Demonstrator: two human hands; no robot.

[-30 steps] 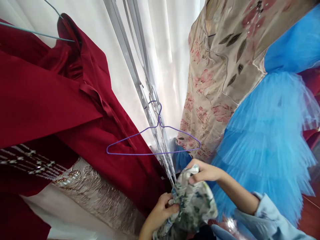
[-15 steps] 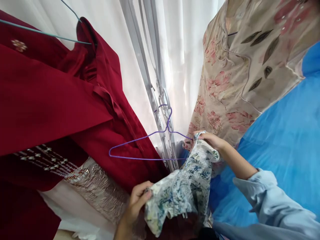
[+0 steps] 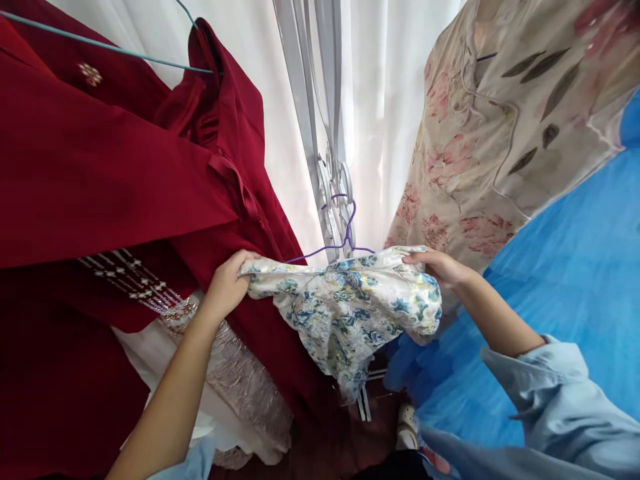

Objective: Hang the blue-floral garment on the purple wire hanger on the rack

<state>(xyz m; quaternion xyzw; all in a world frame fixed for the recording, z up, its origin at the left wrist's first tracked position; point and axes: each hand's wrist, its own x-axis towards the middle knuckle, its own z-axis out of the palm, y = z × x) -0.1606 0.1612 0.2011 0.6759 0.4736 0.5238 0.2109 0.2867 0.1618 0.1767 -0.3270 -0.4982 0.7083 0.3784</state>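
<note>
A short floral blouse [image 3: 345, 300], white with blue and yellow flowers, is stretched between my two hands. My left hand [image 3: 231, 283] pinches its left shoulder edge in front of the red garment. At the other shoulder, my right hand [image 3: 437, 267] grips the fabric, with the sleeve hanging below the fingers. Behind the blouse's top edge is a purple wire hanger [image 3: 349, 233], its hook up at the grey metal stand. The hanger's lower bar and ends are hidden by the blouse. Two thin white straps dangle under the hem.
Dark red garments [image 3: 125, 173] on a teal hanger [image 3: 115, 48] fill the left side. A beige floral garment [image 3: 450, 173] and a blue gown [image 3: 565, 287] hang at the right. White curtains [image 3: 385, 120] and a metal stand [image 3: 325, 87] are behind; a shoe [image 3: 407, 423] shows below.
My left hand has risen from low down to the blouse's left shoulder. The blouse now spreads level across the hanger's front, covering its lower part. The view has shifted slightly.
</note>
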